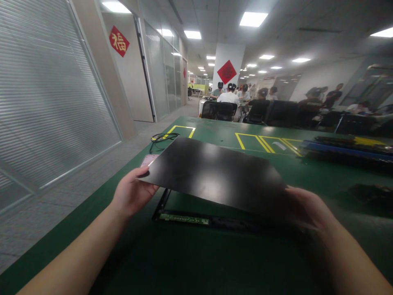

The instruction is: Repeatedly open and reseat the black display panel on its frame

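A thin, dark, glossy rectangular panel (211,174) is held up between my two hands, tilted and reflecting the ceiling lights. My left hand (133,192) pinches its near left corner, thumb on top and fingers beneath. At the right edge, my right hand (310,207) is closed on the panel, its fingers partly hidden underneath and blurred. Below the panel lies a black frame (158,207) on the green table. A green circuit board strip (184,219) runs along the frame's near side. The panel covers most of the frame's far part.
On the green table (202,262) lie a coiled black cable (162,137) and a phone-like item (148,160) by the left edge. Blue and black parts (346,149) are stacked at the right. Yellow tape marks (264,143) the far side. Chairs (217,110) and seated people are beyond.
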A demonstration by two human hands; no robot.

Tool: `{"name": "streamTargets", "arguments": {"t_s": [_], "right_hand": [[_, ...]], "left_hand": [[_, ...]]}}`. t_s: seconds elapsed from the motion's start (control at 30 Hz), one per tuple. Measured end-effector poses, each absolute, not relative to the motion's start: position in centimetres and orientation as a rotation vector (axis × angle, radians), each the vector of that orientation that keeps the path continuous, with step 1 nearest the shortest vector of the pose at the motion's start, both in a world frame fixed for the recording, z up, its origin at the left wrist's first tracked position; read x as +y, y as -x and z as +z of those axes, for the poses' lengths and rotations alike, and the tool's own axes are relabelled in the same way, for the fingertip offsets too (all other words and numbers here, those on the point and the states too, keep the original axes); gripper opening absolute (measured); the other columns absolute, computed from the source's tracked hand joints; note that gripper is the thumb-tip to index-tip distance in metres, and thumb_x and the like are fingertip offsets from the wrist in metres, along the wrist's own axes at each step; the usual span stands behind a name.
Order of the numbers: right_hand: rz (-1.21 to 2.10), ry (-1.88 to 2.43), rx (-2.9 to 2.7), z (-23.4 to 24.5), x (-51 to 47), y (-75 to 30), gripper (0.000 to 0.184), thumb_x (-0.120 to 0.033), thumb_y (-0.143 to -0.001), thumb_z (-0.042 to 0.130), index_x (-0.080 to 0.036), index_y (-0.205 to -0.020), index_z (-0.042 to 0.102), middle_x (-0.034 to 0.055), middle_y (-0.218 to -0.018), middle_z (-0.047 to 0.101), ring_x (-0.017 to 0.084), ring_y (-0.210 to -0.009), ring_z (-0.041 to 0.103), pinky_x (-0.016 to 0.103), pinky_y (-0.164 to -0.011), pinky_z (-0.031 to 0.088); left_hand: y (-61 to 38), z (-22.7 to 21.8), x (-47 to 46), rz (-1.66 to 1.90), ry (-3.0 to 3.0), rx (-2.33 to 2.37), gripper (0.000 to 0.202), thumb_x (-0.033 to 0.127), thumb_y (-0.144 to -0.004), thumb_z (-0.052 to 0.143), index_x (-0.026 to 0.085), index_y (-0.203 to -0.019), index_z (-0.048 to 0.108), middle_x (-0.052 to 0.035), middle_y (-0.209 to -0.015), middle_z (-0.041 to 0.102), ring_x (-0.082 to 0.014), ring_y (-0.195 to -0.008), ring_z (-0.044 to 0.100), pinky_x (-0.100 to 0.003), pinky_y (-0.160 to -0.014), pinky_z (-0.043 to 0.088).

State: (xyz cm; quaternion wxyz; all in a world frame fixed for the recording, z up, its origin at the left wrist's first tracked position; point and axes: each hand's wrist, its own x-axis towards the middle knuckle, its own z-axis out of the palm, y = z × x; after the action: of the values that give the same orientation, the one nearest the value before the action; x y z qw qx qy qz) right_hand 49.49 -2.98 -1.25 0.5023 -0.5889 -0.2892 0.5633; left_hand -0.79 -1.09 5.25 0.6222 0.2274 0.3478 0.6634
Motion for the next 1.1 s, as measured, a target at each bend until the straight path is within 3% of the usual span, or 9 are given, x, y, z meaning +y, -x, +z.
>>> {"name": "streamTargets", "arguments": {"t_s": [0.13,0.23,0.4,0.5,0.67,0.83,1.1], "right_hand": [[1.315,1.365,-0.608,-1.1,-2.4,-49.6,0.045,-0.021,-0.078,0.082,-0.023,-0.123,0.081,0.0138,-0.116,0.092,0.029,-0.100,0.089,0.040,-0.088,0.074],[1.220,1.398,-0.618,-1.3,-2.2,-50.0,0.056,-0.019,-0.076,0.082,-0.025,-0.131,0.073,0.0166,-0.116,0.091,0.032,-0.102,0.089,0.043,-0.089,0.074],[1.145,1.487,-0.619,-1.5,-2.1,-49.8,0.059,-0.025,-0.075,0.081,-0.027,-0.133,0.067,0.0153,-0.107,0.092,0.034,-0.103,0.089,0.049,-0.094,0.072],[1.072,1.564,-0.653,-1.5,-2.0,-49.7,0.059,-0.030,-0.074,0.081,-0.027,-0.131,0.069,0.0157,-0.106,0.092,0.034,-0.104,0.087,0.043,-0.085,0.068],[0.906,1.710,-0.678,-1.8,-1.7,-50.2,0.055,-0.036,-0.069,0.082,-0.027,-0.123,0.072,0.0157,-0.103,0.091,0.030,-0.088,0.080,0.034,-0.065,0.054],[0.804,1.795,-0.696,-2.6,-1.3,-51.1,0.046,-0.038,-0.069,0.081,-0.028,-0.112,0.073,0.0144,-0.097,0.090,0.029,-0.082,0.077,0.033,-0.062,0.050],[0.696,1.827,-0.731,-3.8,-1.2,-51.9,0.040,-0.040,-0.070,0.080,-0.026,-0.108,0.075,0.0156,-0.094,0.089,0.029,-0.077,0.077,0.034,-0.059,0.047]], "left_hand": [[1.4,5.2,-1.0,1.524,-0.654,0.755,0.041,0.012,-0.076,0.075,0.018,-0.113,0.089,-0.0072,-0.092,0.087,-0.0233,-0.075,0.080,-0.028,-0.065,0.070],[1.8,4.8,-0.9,1.511,-0.739,0.781,0.038,0.014,-0.074,0.079,0.020,-0.109,0.091,-0.0077,-0.105,0.090,-0.0248,-0.089,0.082,-0.028,-0.074,0.072],[1.8,4.1,-0.8,1.442,-0.858,0.904,0.048,0.017,-0.069,0.087,0.022,-0.116,0.095,-0.0066,-0.118,0.093,-0.0287,-0.104,0.084,-0.028,-0.081,0.070],[1.5,3.8,-0.7,1.402,-0.885,0.924,0.054,0.018,-0.066,0.091,0.024,-0.119,0.096,-0.0053,-0.121,0.095,-0.0273,-0.103,0.084,-0.026,-0.081,0.069],[0.9,3.2,-0.8,1.350,-0.909,0.955,0.049,0.020,-0.065,0.096,0.020,-0.115,0.097,-0.0077,-0.116,0.095,-0.0260,-0.097,0.085,-0.025,-0.078,0.069],[0.3,2.9,-1.0,1.270,-0.897,1.001,0.051,0.015,-0.064,0.096,0.019,-0.115,0.096,-0.0079,-0.101,0.095,-0.0273,-0.093,0.088,-0.024,-0.073,0.068],[-0.1,2.0,-0.9,1.114,-0.840,1.093,0.070,0.006,-0.066,0.090,0.017,-0.135,0.089,-0.0107,-0.100,0.095,-0.0296,-0.088,0.090,-0.029,-0.068,0.066]]}}
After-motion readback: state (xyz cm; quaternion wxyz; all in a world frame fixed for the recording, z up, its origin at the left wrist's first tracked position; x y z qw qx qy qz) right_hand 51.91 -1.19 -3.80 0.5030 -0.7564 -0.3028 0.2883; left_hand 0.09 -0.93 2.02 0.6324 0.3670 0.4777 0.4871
